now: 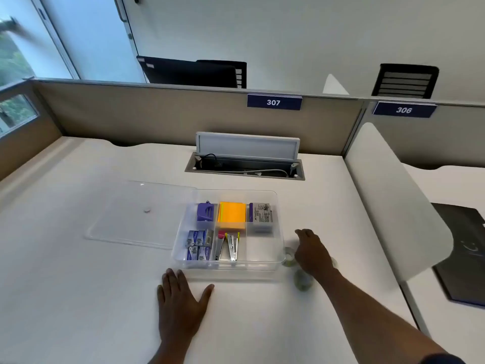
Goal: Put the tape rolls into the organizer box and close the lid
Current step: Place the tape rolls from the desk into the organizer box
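On the white table (pixel 78 298) we record, at centre frame, one clear organizer box (pixel 278 264), open, divided into compartments: upper row holds a purple item (pixel 205 212), an orange and yellow pad stack (pixel 232 216) and a grey-labelled box (pixel 261 216); lower row holds small blue boxes (pixel 198 245) at left and two staplers (pixel 227 247) in the middle, while the lower right compartment shows only its bare floor. Its clear lid (pixel 131 214) lies flat on the table just left of the box, its right edge tucked beside the box wall. Tape rolls (pixel 288 256), clear and blurred, sit on the table just right of the box, outside it; another lies lower (pixel 301 281), and we cannot tell their full count. Our right hand (pixel 311 252) reaches over these rolls, its fingers curled downward; whether they grip a roll we cannot tell. Our left hand (pixel 181 300) rests palm down in front of the box, fingers spread flat, holding nothing.
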Tool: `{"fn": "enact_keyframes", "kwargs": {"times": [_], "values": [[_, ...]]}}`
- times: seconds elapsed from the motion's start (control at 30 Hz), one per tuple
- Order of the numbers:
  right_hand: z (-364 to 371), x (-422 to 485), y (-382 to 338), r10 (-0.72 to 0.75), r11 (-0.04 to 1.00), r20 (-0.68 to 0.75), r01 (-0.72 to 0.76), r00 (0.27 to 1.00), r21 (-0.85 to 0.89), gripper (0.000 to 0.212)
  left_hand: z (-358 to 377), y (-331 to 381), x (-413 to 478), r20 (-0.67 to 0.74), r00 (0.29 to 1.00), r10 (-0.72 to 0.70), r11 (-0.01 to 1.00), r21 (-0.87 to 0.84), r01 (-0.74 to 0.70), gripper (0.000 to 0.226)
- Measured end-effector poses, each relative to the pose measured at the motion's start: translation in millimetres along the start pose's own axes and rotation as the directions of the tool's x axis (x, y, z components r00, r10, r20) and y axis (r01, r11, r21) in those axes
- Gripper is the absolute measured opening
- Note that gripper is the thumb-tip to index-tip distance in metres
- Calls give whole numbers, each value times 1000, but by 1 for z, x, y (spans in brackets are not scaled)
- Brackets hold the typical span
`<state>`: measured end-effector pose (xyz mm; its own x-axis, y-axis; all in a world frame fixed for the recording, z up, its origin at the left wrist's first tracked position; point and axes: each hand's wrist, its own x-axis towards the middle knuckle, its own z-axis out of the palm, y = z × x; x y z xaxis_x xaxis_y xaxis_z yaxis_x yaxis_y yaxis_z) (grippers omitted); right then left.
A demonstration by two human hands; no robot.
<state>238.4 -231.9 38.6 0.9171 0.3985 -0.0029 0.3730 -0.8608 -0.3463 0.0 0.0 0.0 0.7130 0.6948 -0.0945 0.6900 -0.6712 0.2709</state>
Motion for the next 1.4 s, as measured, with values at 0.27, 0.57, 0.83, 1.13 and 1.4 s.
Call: {"fn": "enact_keyframes", "kwargs": {"times": [0.27, 0.57, 0.83, 1.13, 1.4], "values": [[1, 12, 4, -85, 987, 200, 110, 976, -115, 40, 4, -2, 1, -56, 998, -4, 1000, 27, 5, 105], [-1, 16, 11, 42, 982, 230, 2, 972, -188, 38, 10, -5, 2, -43, 999, -13, 999, 30, 14, 101], [-16, 34, -12, -107, 991, -109, 114, 988, 63, 32, 11, -6, 4, -65, 998, -7, 1000, 17, 8, 103], [-8, 33, -74, -451, 891, 79, 443, 889, 105, 40, 13, -7, 4, -77, 997, -4, 1000, 14, 5, 103], [24, 27, -80, -353, 929, 282, 371, 892, -11, 42, 14, -8, 4, -78, 997, -4, 1000, -4, 4, 102]]}}
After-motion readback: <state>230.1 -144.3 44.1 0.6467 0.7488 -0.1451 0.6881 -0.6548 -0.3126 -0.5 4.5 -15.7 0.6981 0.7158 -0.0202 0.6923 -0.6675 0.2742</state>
